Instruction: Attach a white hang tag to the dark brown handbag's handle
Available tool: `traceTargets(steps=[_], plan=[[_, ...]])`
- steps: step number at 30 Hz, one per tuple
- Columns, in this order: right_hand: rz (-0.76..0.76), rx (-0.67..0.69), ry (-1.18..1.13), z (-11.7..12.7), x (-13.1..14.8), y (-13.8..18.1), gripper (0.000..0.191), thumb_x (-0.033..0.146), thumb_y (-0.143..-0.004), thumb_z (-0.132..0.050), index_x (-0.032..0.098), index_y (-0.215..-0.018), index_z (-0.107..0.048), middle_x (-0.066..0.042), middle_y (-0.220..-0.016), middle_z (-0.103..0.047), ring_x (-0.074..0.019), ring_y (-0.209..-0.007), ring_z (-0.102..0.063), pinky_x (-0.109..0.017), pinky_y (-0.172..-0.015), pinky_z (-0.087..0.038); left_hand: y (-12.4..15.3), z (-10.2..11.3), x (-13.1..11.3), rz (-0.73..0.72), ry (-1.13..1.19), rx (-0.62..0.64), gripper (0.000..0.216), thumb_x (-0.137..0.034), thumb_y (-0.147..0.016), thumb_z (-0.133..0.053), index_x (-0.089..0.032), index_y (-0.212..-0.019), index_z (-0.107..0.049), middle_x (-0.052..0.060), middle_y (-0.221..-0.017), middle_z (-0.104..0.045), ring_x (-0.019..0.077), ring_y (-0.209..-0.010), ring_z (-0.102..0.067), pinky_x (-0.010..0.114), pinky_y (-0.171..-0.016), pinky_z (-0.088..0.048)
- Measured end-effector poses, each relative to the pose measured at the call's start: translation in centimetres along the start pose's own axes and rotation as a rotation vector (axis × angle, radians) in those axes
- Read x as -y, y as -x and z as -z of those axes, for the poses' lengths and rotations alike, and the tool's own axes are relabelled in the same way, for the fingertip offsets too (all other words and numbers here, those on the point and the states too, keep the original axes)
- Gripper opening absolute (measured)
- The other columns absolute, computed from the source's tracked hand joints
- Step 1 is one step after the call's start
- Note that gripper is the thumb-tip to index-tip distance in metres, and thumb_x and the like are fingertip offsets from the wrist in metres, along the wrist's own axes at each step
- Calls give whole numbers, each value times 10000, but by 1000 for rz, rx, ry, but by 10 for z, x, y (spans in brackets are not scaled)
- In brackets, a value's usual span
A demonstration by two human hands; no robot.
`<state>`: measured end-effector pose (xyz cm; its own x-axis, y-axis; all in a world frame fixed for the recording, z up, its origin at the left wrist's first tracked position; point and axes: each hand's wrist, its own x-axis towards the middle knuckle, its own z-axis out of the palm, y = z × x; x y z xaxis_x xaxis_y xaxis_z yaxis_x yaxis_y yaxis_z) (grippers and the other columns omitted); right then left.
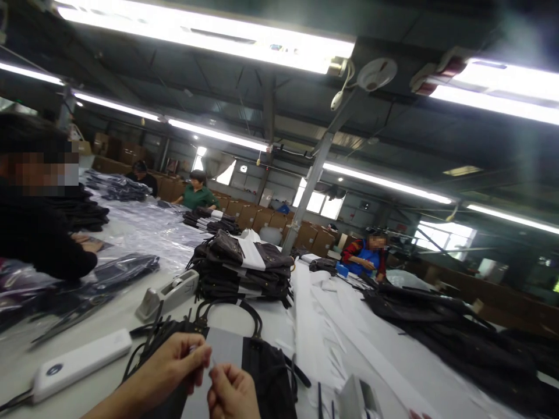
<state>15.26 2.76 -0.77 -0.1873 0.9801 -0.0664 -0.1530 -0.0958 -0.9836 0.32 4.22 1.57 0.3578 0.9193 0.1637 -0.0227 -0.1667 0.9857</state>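
- Desk (102, 381), in front of me: one bag (273, 378), handles on its far side, paper band (225, 346) across its middle.
- My left hand (186, 361) and right hand (233, 390): above that bag, small piece (212, 362) between their fingertips.
- Behind the bag: stack of bags (275, 253).
- Left of the stack: tape dispenser (168, 294); nearer me, corded device (82, 364).
- Far left: person (35, 233), wrapped bags (126, 267) before them.
- Right of the stack: paper strips (308, 314); beyond, heaped bags (449, 337).
- Near right: second dispenser (360, 401).
- Background: cartons (248, 215).
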Motion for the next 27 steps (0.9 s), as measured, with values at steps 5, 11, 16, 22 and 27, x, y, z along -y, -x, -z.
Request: traceTargets(steps=[5, 11, 16, 22, 27], plan=[[-72, -258, 60, 27, -51, -79, 428, 576, -571, -605, 195, -738, -504, 59, -448, -494, -30, -315, -286, -171, -346, -169, -84, 36, 27, -53, -282, -151, 365, -525, -787, -511, -166, -780, -574, -1, -630, -609, 149, -580, -553, 241, -542, -414], [2, -473, 156, 60, -143, -114, 378, 573, -441, -563, 225, -439, -417, 39, -289, -356, -57, -301, -311, -200, -367, -152, -147, 74, 99, 125, -347, -369, 370, -424, -676, -470, -155, -916, -553, -6, -620, -551, 169, -565, -539, 252, -502, -405], [-118, -253, 50, 76, -157, -119, 602, 752, -343, -637, 193, -507, -487, 24, -337, -428, -49, -264, -290, -185, -335, -114, -158, 82, 143, 228, -362, -408, 355, -434, -657, -504, -162, -880, -554, 10, -669, -568, 182, -637, -572, 261, -554, -432], [-180, -142, -89, 86, -145, -118, 754, 858, -271, -655, 201, -578, -449, 93, -339, -360, -13, -246, -203, -179, -298, -75, -135, 54, 157, 315, -291, -130, 583, -718, -713, -461, -159, -818, -592, 40, -757, -629, 156, -587, -585, 222, -458, -393], [-169, -129, -93, 85, -139, -117, 751, 818, -282, -709, 179, -610, -487, 67, -368, -418, -14, -263, -222, -188, -292, -76, -115, 34, 156, 335, -230, 87, 526, -660, -687, -585, -140, -748, -631, 25, -643, -623, 111, -477, -515, 199, -420, -338]])
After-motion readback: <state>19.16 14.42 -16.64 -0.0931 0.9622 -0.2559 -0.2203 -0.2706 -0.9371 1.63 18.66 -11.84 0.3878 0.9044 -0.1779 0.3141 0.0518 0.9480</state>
